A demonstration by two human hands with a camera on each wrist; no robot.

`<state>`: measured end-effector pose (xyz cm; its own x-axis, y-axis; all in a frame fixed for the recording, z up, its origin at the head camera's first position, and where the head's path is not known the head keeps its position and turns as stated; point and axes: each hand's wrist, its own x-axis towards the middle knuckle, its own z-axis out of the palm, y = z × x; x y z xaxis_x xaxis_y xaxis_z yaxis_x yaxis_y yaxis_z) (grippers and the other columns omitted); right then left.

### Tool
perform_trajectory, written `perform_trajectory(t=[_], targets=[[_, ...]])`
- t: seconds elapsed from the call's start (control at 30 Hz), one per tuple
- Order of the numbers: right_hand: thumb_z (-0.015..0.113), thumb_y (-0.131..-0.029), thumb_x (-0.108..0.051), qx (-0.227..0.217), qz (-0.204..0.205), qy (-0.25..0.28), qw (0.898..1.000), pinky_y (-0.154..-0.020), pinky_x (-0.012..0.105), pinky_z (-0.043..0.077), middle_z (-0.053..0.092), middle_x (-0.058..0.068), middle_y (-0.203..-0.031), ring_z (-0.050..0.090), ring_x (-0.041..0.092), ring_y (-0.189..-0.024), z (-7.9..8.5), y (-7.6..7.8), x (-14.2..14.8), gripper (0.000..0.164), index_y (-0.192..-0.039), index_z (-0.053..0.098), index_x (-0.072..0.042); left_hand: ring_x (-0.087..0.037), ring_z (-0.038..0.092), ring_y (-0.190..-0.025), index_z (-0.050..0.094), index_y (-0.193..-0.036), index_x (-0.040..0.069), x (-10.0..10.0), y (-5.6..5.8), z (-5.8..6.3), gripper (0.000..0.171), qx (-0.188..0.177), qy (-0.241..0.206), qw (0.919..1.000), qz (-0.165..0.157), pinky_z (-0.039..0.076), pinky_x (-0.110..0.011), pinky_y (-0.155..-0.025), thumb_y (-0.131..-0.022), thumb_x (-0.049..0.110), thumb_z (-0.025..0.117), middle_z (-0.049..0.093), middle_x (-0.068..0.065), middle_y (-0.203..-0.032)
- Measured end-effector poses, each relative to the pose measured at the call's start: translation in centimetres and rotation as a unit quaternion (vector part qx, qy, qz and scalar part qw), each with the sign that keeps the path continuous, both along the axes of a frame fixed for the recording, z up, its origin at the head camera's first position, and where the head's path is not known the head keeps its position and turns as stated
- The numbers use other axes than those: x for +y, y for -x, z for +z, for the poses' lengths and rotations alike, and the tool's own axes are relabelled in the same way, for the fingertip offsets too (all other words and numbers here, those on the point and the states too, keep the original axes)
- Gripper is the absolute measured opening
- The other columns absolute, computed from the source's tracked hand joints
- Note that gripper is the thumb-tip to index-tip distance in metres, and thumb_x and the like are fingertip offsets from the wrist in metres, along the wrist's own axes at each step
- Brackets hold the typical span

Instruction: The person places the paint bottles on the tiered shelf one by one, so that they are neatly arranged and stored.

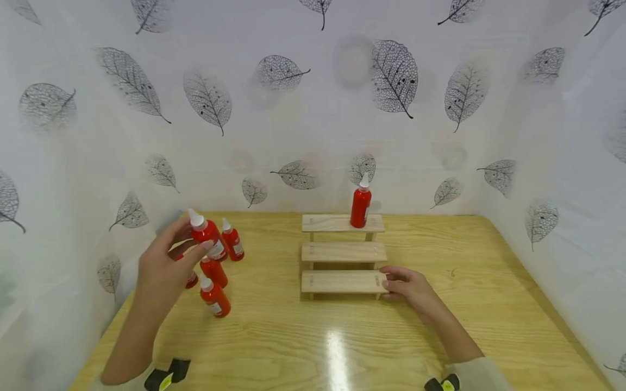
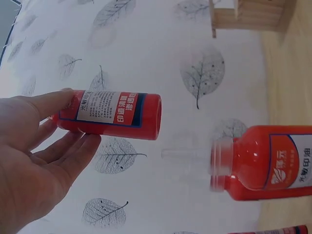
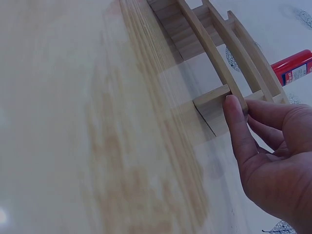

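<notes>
My left hand [image 1: 163,266] grips a red ink bottle [image 2: 114,113] with a white nozzle cap, lifted above several like bottles at the left. One of those, a red bottle [image 1: 215,300], stands nearest the front; another red bottle [image 1: 233,243] is behind. At the centre is a three-step wooden rack [image 1: 342,281]. My right hand [image 1: 409,290] pinches the right end of its lowest step between thumb and fingers, as the right wrist view [image 3: 273,151] also shows. On the top step, toward the right, one red bottle [image 1: 361,208] stands upright.
The rack and bottles stand on a wood-grain table [image 1: 274,336]. A white curtain [image 1: 303,125] printed with grey leaves encloses the back and both sides. Glare lies on the table's front middle.
</notes>
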<state>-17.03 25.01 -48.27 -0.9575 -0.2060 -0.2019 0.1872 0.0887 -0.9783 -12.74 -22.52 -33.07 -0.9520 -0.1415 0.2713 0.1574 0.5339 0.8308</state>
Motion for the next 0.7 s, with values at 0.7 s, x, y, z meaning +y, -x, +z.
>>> perform_trajectory(t=[0.7], targets=[[0.068, -0.095, -0.009, 0.0, 0.011, 0.001, 1.0, -0.089, 0.038, 0.061, 0.051, 0.015, -0.115, 0.064, 0.02, -0.098, -0.4, 0.2, 0.1, 0.054, -0.141, 0.049, 0.01, -0.02, 0.059, -0.121, 0.053, -0.143, 0.017, 9.5, 6.0, -2.2, 0.055, 0.033, -0.093, 0.9809, -0.168, 0.054, -0.028, -0.1, -0.093, 0.028, 0.074, 0.061, -0.002, -0.132]])
